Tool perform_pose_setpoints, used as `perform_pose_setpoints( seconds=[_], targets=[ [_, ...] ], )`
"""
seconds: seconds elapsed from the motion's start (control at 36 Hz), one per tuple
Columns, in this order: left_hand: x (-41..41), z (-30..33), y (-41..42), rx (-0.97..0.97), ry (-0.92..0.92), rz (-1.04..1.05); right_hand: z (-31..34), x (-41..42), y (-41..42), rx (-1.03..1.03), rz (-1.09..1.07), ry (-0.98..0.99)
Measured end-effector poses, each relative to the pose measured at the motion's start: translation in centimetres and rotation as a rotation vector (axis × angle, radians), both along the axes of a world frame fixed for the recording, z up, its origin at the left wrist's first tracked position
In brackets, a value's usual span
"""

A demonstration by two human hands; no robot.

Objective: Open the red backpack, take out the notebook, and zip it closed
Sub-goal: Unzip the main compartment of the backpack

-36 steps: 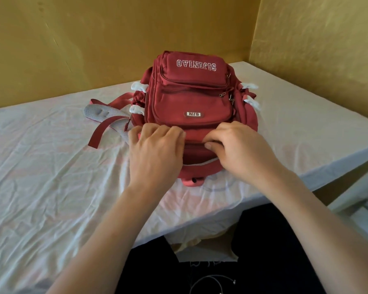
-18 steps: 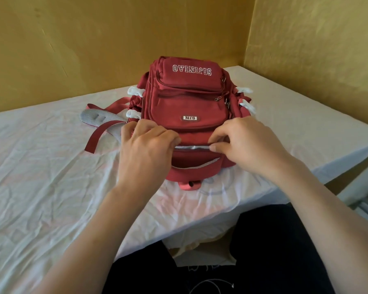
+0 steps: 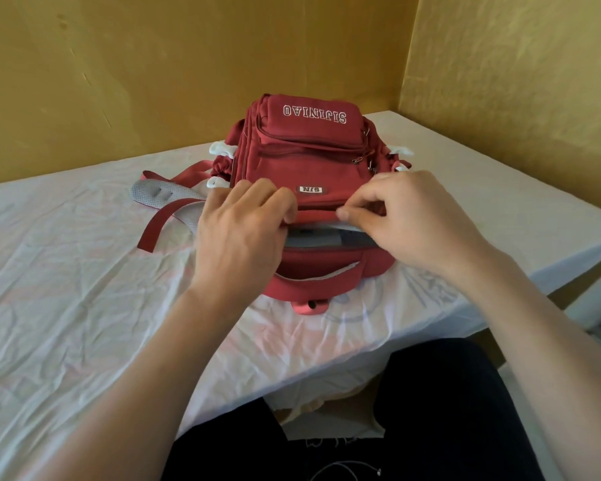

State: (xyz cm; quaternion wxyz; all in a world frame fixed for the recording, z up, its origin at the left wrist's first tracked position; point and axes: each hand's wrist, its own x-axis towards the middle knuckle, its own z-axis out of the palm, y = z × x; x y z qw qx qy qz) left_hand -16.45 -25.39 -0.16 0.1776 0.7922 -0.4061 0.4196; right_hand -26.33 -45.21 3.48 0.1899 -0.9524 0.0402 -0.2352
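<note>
Backpack (image 3: 302,161) on sheet (image 3: 84,289), straps (image 3: 167,206) leftward

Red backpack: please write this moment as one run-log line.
backpack: on table, opening partly unzipped, grey inside | left hand: holds edge | right hand: pinches edge | notebook: not seen

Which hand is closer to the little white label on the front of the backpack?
Left, narrowly. The left hand has fingertips just left of the label; the right hand sits further off, right of it and lower.
</note>
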Motion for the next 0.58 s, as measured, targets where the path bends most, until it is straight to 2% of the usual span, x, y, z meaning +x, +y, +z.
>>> perform_pose_setpoints(
  seconds=[0.25,0.39,0.53,0.58],
  targets=[
    [-0.4,-0.1,0.1,-0.078,-0.083,-0.037,-1.0,1.7,-0.2,-0.018,0.003,0.199],
    [-0.2,-0.4,0.5,-0.111,-0.109,-0.035,-1.5,3.5,-0.1,-0.197,-0.066,0.282],
    [-0.1,-0.5,1.2,-0.049,-0.085,-0.108,-1.4,5.0,-0.4,-0.329,-0.089,0.156],
    [0.1,-0.2,1.5,0.016,-0.018,-0.157,-1.4,5.4,-0.3,-0.383,-0.094,0.094]
  ],
)
